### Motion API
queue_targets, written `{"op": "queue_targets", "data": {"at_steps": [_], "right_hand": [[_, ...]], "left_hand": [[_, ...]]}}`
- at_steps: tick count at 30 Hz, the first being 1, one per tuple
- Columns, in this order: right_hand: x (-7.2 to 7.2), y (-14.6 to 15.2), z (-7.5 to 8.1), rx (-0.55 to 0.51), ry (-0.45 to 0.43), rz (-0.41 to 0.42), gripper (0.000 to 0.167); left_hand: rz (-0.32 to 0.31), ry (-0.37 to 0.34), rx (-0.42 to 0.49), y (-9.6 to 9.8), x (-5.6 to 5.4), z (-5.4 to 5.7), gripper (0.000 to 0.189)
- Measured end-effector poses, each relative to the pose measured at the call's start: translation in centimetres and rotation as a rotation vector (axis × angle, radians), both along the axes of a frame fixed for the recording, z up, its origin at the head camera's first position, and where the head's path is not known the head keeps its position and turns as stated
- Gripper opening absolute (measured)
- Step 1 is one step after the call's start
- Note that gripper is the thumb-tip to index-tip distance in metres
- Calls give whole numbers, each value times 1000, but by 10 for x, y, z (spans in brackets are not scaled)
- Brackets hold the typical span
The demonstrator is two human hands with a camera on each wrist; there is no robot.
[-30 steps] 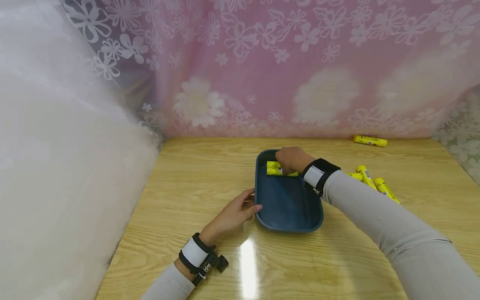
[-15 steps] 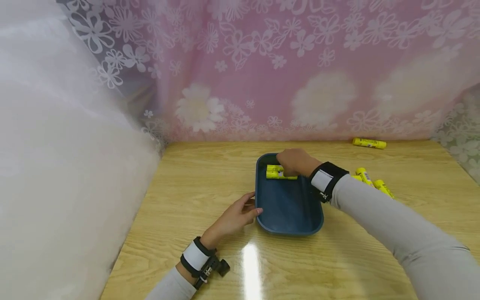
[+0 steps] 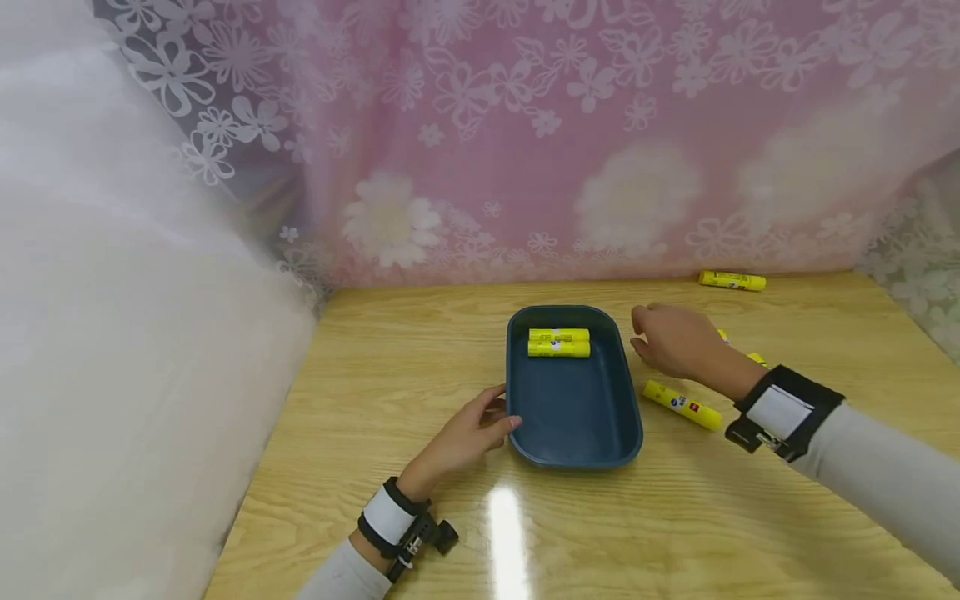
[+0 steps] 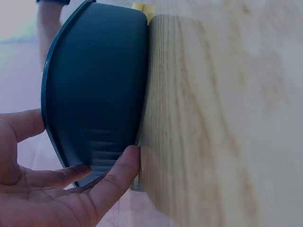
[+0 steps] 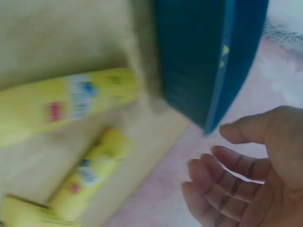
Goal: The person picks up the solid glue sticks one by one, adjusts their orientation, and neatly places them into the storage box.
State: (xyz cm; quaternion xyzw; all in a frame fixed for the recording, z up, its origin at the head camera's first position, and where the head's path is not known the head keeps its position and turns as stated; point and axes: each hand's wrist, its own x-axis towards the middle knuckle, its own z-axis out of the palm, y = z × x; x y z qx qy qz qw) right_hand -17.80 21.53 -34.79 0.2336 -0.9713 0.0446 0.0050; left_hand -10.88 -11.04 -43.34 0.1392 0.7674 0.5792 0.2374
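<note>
A dark blue plastic tray point(image 3: 576, 412) lies on the table, with two yellow glue sticks point(image 3: 558, 349) side by side near its far end. My left hand point(image 3: 465, 435) holds the tray's left side, thumb at the rim and fingers against the outer wall, as the left wrist view shows on the hand point(image 4: 71, 189). Just right of the tray, my right hand point(image 3: 684, 343) is raised with loosely bent fingers and nothing in them. Below it lies a loose glue stick point(image 3: 681, 406). In the right wrist view, more glue sticks point(image 5: 90, 175) lie beyond the nearest one.
Another glue stick point(image 3: 732, 281) lies at the table's back edge on the right. Some glue sticks are partly hidden behind the right hand. A pink floral curtain point(image 3: 487, 150) hangs behind the wooden table point(image 3: 360, 358), and a white sheet point(image 3: 135, 333) on the left.
My right hand has let go of the glue stick in the tray and moved right, out over the rim. The left hand stays at the tray's side.
</note>
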Motion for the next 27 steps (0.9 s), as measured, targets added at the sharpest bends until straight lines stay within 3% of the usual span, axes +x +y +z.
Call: {"op": "queue_targets", "data": {"at_steps": [8,13,27], "right_hand": [[19,29,-29,35,-176,-12,35],[24,33,-45,72,-285,-56,24],[27,38,-56,38,-278,-40,17]], "left_hand": [[-8,3,13,-1,0,2,66],[1,-10,16,-1,0,1,67],[-1,-16,38,2,3,0,65]]}}
